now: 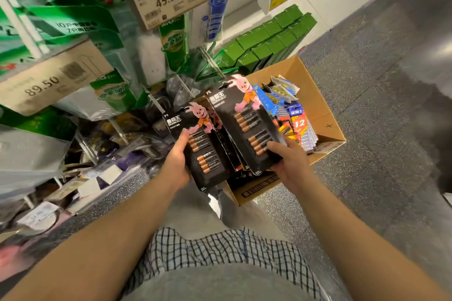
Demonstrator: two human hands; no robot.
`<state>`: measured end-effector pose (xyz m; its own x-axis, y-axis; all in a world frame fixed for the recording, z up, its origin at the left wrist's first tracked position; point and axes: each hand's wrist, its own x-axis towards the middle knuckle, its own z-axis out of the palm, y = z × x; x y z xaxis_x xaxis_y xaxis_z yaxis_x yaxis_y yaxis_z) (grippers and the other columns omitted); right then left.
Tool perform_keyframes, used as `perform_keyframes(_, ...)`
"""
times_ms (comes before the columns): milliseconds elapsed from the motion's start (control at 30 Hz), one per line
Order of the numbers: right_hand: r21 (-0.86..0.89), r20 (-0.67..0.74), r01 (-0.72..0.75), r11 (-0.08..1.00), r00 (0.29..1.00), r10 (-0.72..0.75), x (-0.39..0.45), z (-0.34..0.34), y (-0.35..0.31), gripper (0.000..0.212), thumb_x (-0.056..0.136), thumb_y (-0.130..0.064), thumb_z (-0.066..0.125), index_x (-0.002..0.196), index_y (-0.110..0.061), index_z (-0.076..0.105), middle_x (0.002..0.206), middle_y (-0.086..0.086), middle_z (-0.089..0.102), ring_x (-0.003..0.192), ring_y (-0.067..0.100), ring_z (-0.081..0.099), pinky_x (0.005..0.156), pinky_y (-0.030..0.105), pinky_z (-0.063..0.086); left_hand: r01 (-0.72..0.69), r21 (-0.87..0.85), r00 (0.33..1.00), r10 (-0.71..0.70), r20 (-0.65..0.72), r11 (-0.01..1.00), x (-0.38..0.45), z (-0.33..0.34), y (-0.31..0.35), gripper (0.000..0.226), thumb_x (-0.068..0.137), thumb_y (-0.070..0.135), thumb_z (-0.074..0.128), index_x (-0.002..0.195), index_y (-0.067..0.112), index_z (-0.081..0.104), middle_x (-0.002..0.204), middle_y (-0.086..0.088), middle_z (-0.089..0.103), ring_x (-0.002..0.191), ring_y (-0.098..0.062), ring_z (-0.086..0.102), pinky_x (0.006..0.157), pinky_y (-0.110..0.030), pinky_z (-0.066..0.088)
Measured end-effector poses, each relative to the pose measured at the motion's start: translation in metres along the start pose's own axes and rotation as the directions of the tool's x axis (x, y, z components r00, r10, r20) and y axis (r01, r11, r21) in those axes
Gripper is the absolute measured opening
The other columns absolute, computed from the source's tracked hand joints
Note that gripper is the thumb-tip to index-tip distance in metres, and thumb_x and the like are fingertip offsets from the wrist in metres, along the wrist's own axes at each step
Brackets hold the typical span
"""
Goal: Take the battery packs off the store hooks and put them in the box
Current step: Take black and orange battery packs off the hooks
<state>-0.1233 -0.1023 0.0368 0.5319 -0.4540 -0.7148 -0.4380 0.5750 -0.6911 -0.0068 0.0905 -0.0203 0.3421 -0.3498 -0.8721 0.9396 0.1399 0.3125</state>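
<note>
A cardboard box [318, 115] sits on the floor [379, 80] right of centre, with mixed battery packs [293, 115] piled inside toward its far right. Over its near left edge, the left hand [177, 161] holds one battery card [203, 144] and the right hand [291, 161] holds a stack of battery cards [247, 124], just beside each other. Price tags [168, 0] and hanging packets fill the upper left; a row of small cartons [269, 39] lies behind the box.
</note>
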Motion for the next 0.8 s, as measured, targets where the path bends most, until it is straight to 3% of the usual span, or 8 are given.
perform_keyframes(133, -0.015, 0.076, -0.065, 0.998, 0.995, 0.066, 0.000, 0.020, 0.012, 0.020, 0.082, -0.006, 0.065, 0.102, -0.004, 0.060, 0.091, 0.011, 0.070, 0.084, 0.027, 0.069, 0.075, 0.040, 0.058, -0.034, -0.026, 0.994, 0.036, 0.104, 0.999, 0.004, 0.002, -0.004, 0.050, 0.086, 0.057, 0.046, 0.104, 0.019, 0.073, 0.110, -0.010, 0.074, 0.101, -0.029, 0.070, 0.091, -0.046, 0.050)
perform_keyframes(233, -0.154, 0.038, -0.113, 0.982, 0.992, 0.120, 0.003, 0.032, 0.023, 0.020, 0.086, -0.006, 0.066, 0.103, -0.010, 0.058, 0.105, 0.016, 0.067, 0.091, 0.027, 0.070, 0.082, 0.041, 0.058, -0.042, -0.016, 0.991, 0.044, 0.123, 0.999, -0.001, 0.005, -0.003, 0.053, 0.078, 0.049, 0.054, 0.115, 0.013, 0.065, 0.109, -0.010, 0.073, 0.103, -0.028, 0.066, 0.089, -0.043, 0.051)
perform_keyframes(300, -0.240, 0.035, -0.126, 0.963, 0.990, 0.138, 0.003, 0.039, 0.026, 0.022, 0.086, -0.009, 0.067, 0.104, -0.014, 0.056, 0.107, 0.013, 0.066, 0.091, 0.023, 0.070, 0.077, 0.036, 0.059, -0.075, -0.023, 0.989, 0.077, 0.124, 0.997, -0.003, 0.003, -0.002, 0.053, 0.074, 0.037, 0.066, 0.121, 0.011, 0.060, 0.107, -0.009, 0.073, 0.095, -0.026, 0.070, 0.080, -0.039, 0.057)
perform_keyframes(400, -0.429, 0.077, -0.082, 0.900, 0.989, 0.127, 0.004, 0.046, 0.028, 0.027, 0.084, -0.014, 0.070, 0.107, -0.018, 0.055, 0.108, 0.008, 0.065, 0.091, 0.019, 0.069, 0.072, 0.030, 0.060, -0.098, 0.003, 0.991, 0.097, 0.093, 0.995, -0.002, -0.001, -0.002, 0.035, 0.076, 0.019, 0.065, 0.109, 0.009, 0.060, 0.084, -0.008, 0.073, 0.074, -0.021, 0.072, 0.063, -0.033, 0.059)
perform_keyframes(500, -0.663, 0.176, 0.054, 0.747, 0.981, 0.084, 0.003, 0.052, 0.028, 0.019, 0.084, -0.026, 0.070, 0.095, -0.028, 0.055, 0.100, -0.001, 0.065, 0.090, 0.015, 0.068, 0.076, 0.033, 0.060, -0.057, 0.013, 0.996, 0.056, 0.062, 0.998, -0.004, -0.006, 0.000, 0.014, 0.093, 0.016, 0.055, 0.101, 0.009, 0.063, 0.085, -0.010, 0.073, 0.077, -0.025, 0.071, 0.073, -0.040, 0.056)
perform_keyframes(633, -0.856, 0.311, 0.205, 0.474, 0.938, 0.156, 0.006, 0.060, 0.022, 0.022, 0.086, -0.046, 0.065, 0.091, -0.025, 0.061, 0.086, -0.005, 0.067, 0.080, 0.008, 0.064, 0.074, 0.026, 0.053, -0.070, 0.033, 0.998, 0.069, 0.009, 0.997, -0.003, -0.021, 0.005, 0.015, 0.096, 0.018, 0.052, 0.102, 0.009, 0.063, 0.093, -0.014, 0.070, 0.076, -0.026, 0.072, 0.070, -0.038, 0.057)
perform_keyframes(700, -0.847, 0.293, 0.182, 0.500, 0.944, 0.151, 0.015, 0.060, 0.019, 0.029, 0.088, -0.052, 0.059, 0.090, -0.024, 0.064, 0.087, -0.003, 0.068, 0.081, 0.011, 0.065, 0.076, 0.029, 0.054, -0.059, 0.017, 0.998, 0.059, -0.009, 0.998, -0.002, -0.030, 0.008, 0.017, 0.091, 0.018, 0.056, 0.103, 0.010, 0.063, 0.092, -0.014, 0.070, 0.074, -0.026, 0.072, 0.065, -0.036, 0.059)
perform_keyframes(800, -0.748, 0.069, 0.063, 0.661, 0.997, -0.017, 0.035, 0.052, 0.019, 0.024, 0.092, -0.046, 0.057, 0.081, -0.025, 0.062, 0.084, -0.002, 0.067, 0.075, 0.013, 0.063, 0.073, 0.034, 0.053, -0.049, 0.001, 0.996, 0.049, -0.070, 0.999, -0.004, -0.042, 0.010, 0.009, 0.093, 0.016, 0.055, 0.093, 0.012, 0.063, 0.072, -0.005, 0.073, 0.059, -0.017, 0.071, 0.053, -0.028, 0.058)
